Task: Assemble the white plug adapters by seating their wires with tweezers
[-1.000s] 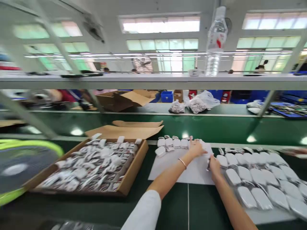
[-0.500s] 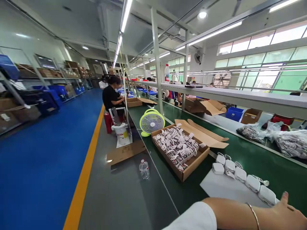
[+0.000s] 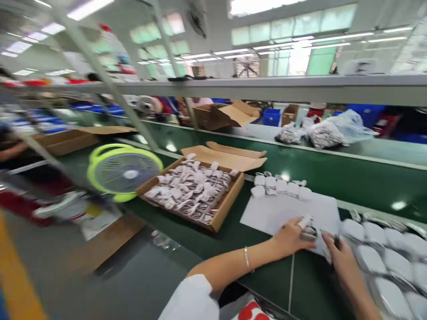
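My left hand (image 3: 291, 240) is closed around a small white plastic piece (image 3: 307, 224) with a darker underside, blurred by motion. Close beside it, my right hand (image 3: 342, 255) has its fingers curled together; a dark bit and something pale show at the fingertips, too smeared to name. Both hands are over a white sheet (image 3: 260, 213) on the green bench. Along the sheet's far edge sit several white rounded device cases (image 3: 280, 186) with cables. More white rounded cases (image 3: 370, 260) are lined up in rows to the right of my right hand.
An open cardboard box (image 3: 230, 200) full of white cabled parts lies left of the sheet. Beyond it are a yellow-green fan (image 3: 125, 171) and slanted frame posts. A long shelf (image 3: 300, 89) crosses above the bench. Plastic bags (image 3: 328, 133) lie on the far bench.
My view has swung right and down to the bench. My left hand has come in from the far right, and now grips a white piece. My right hand has entered view.
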Action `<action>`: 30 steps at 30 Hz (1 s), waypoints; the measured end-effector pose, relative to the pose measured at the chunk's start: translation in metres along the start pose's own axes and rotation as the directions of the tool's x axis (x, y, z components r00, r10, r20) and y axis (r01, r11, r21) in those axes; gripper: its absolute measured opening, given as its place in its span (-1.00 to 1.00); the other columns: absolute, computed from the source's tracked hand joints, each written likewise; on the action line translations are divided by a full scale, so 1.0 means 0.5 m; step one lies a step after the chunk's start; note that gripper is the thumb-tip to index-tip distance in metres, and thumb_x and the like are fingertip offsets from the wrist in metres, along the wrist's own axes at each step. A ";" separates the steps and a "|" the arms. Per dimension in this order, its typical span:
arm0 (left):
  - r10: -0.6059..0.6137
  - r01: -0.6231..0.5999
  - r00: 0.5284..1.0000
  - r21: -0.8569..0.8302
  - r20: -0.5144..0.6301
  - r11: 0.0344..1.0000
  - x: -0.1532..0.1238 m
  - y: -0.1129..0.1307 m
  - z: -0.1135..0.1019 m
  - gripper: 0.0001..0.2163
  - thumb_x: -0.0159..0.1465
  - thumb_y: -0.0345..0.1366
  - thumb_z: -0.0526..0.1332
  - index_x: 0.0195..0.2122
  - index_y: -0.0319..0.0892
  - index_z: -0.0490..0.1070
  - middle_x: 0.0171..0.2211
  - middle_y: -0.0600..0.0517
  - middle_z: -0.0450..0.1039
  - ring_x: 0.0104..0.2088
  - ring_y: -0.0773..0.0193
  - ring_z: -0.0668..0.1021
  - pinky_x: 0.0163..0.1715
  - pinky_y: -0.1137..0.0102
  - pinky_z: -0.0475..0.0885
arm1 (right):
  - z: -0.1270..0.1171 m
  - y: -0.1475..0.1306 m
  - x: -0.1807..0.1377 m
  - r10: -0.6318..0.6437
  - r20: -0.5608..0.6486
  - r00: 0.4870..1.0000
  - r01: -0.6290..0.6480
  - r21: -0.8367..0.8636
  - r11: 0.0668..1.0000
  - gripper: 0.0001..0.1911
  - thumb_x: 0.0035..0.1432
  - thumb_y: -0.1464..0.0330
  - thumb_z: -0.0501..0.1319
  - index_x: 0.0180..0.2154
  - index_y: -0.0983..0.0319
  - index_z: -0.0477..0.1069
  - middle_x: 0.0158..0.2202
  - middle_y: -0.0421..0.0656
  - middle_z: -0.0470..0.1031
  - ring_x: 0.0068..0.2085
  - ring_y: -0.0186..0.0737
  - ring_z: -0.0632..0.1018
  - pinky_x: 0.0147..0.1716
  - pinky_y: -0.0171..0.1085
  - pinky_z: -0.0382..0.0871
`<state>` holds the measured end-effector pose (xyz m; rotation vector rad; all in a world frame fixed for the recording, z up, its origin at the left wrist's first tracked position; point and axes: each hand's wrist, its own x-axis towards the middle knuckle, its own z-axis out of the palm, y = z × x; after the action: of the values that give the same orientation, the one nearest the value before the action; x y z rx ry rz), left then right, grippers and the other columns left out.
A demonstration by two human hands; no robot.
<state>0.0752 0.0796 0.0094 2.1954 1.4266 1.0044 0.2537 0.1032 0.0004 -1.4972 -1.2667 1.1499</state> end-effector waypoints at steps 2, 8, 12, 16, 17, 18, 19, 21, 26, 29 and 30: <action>-0.016 0.013 0.999 -0.094 -0.029 0.995 -0.009 -0.009 0.008 -0.38 0.15 -0.13 0.27 0.19 -0.14 0.08 0.04 -0.13 0.30 0.06 0.14 0.39 0.05 0.23 0.34 | -0.017 -0.008 -0.008 0.042 -0.003 0.999 -0.042 0.036 0.999 -0.48 -0.11 0.03 0.26 -0.21 0.29 0.48 -0.22 -0.05 0.55 -0.17 0.01 0.53 -0.24 -0.16 0.41; 0.083 -0.089 0.995 -0.135 -0.053 0.987 -0.010 -0.031 0.021 -0.61 0.23 -0.27 0.18 0.09 -0.11 0.22 -0.01 -0.10 0.26 0.06 0.10 0.37 0.06 0.14 0.34 | -0.023 -0.032 -0.004 0.058 0.111 0.992 -0.062 0.035 0.997 -0.55 -0.04 0.11 0.26 -0.19 0.30 0.48 -0.19 -0.05 0.55 -0.12 0.01 0.50 -0.12 -0.12 0.35; 0.161 -0.174 0.983 -0.160 -0.090 0.972 -0.004 -0.035 0.024 -0.60 0.26 -0.34 0.15 0.12 -0.08 0.18 0.01 -0.08 0.23 -0.03 0.21 0.45 -0.02 0.26 0.44 | -0.005 -0.029 -0.010 0.035 0.170 0.985 -0.047 0.067 0.997 -0.59 0.02 0.12 0.23 -0.20 0.30 0.47 -0.19 -0.06 0.54 -0.12 -0.02 0.50 -0.09 -0.12 0.33; 0.327 -0.341 0.938 -0.156 -0.112 0.927 -0.016 -0.038 0.036 -0.63 0.28 -0.41 0.09 0.11 -0.05 0.19 0.02 -0.08 0.24 0.06 0.18 0.39 0.00 0.20 0.44 | -0.001 -0.020 -0.008 0.038 0.176 0.984 -0.049 0.060 0.997 -0.58 0.01 0.09 0.24 -0.27 0.32 0.48 -0.27 -0.07 0.55 -0.15 -0.03 0.51 -0.08 -0.12 0.32; 0.338 -0.355 0.933 -0.155 -0.127 0.922 -0.020 -0.038 0.039 -0.63 0.28 -0.42 0.08 0.10 -0.05 0.21 0.02 -0.08 0.26 0.07 0.17 0.39 0.00 0.19 0.44 | -0.003 -0.021 -0.009 0.040 0.185 0.982 -0.054 0.075 0.996 -0.58 0.01 0.08 0.24 -0.27 0.31 0.48 -0.28 -0.08 0.55 -0.14 -0.03 0.51 -0.07 -0.13 0.33; 0.329 -0.350 0.934 -0.161 -0.141 0.923 -0.022 -0.038 0.041 -0.64 0.27 -0.42 0.09 0.10 -0.06 0.21 0.01 -0.08 0.28 0.06 0.17 0.40 0.00 0.19 0.44 | -0.007 -0.023 -0.009 0.038 0.205 0.978 -0.058 0.089 0.994 -0.57 0.01 0.08 0.24 -0.25 0.31 0.49 -0.27 -0.09 0.55 -0.13 -0.04 0.51 -0.06 -0.13 0.32; 0.307 -0.331 0.939 -0.174 -0.153 0.927 -0.024 -0.038 0.043 -0.63 0.27 -0.42 0.10 0.10 -0.07 0.21 0.01 -0.09 0.29 0.05 0.17 0.42 -0.01 0.20 0.45 | -0.011 -0.027 -0.010 0.034 0.235 0.971 -0.059 0.100 0.993 -0.56 0.00 0.07 0.25 -0.23 0.30 0.48 -0.26 -0.10 0.55 -0.12 -0.04 0.50 -0.05 -0.13 0.32; 0.258 -0.288 0.952 -0.200 -0.164 0.937 -0.025 -0.037 0.045 -0.61 0.26 -0.41 0.12 0.12 -0.09 0.19 0.00 -0.10 0.32 0.03 0.17 0.43 -0.01 0.21 0.45 | -0.017 -0.037 -0.012 0.025 0.312 0.950 -0.062 0.108 0.992 -0.55 -0.05 0.09 0.31 -0.21 0.29 0.49 -0.25 -0.12 0.55 -0.11 -0.05 0.50 -0.04 -0.13 0.31; 0.250 -0.281 0.953 -0.191 -0.173 0.940 -0.017 -0.039 0.043 -0.63 0.24 -0.41 0.14 0.08 -0.10 0.23 -0.05 -0.08 0.38 -0.02 0.18 0.47 -0.05 0.21 0.46 | -0.017 -0.042 0.000 0.049 0.383 0.922 -0.117 0.155 0.981 -0.50 -0.18 0.06 0.38 -0.28 0.30 0.50 -0.33 -0.13 0.54 -0.19 -0.11 0.52 -0.10 -0.19 0.34; 0.261 -0.288 0.953 -0.187 -0.157 0.939 -0.012 -0.040 0.039 -0.69 0.23 -0.40 0.15 0.02 -0.09 0.29 -0.08 -0.05 0.41 -0.06 0.19 0.49 -0.08 0.22 0.48 | -0.013 -0.031 0.018 0.077 0.378 0.922 -0.145 0.156 0.977 -0.49 -0.18 -0.01 0.34 -0.34 0.30 0.49 -0.41 -0.16 0.53 -0.29 -0.17 0.51 -0.22 -0.24 0.37; 0.258 -0.284 0.954 -0.188 -0.151 0.940 -0.011 -0.041 0.038 -0.70 0.23 -0.40 0.15 0.00 -0.09 0.31 -0.09 -0.04 0.42 -0.06 0.19 0.50 -0.09 0.23 0.48 | -0.013 -0.028 0.024 0.082 0.375 0.923 -0.148 0.151 0.977 -0.49 -0.16 -0.02 0.32 -0.36 0.30 0.49 -0.43 -0.17 0.52 -0.32 -0.19 0.51 -0.26 -0.26 0.38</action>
<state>0.0742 0.0857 -0.0184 2.2447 1.0257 1.3402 0.2580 0.1166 0.0138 -1.2754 -1.2907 1.6365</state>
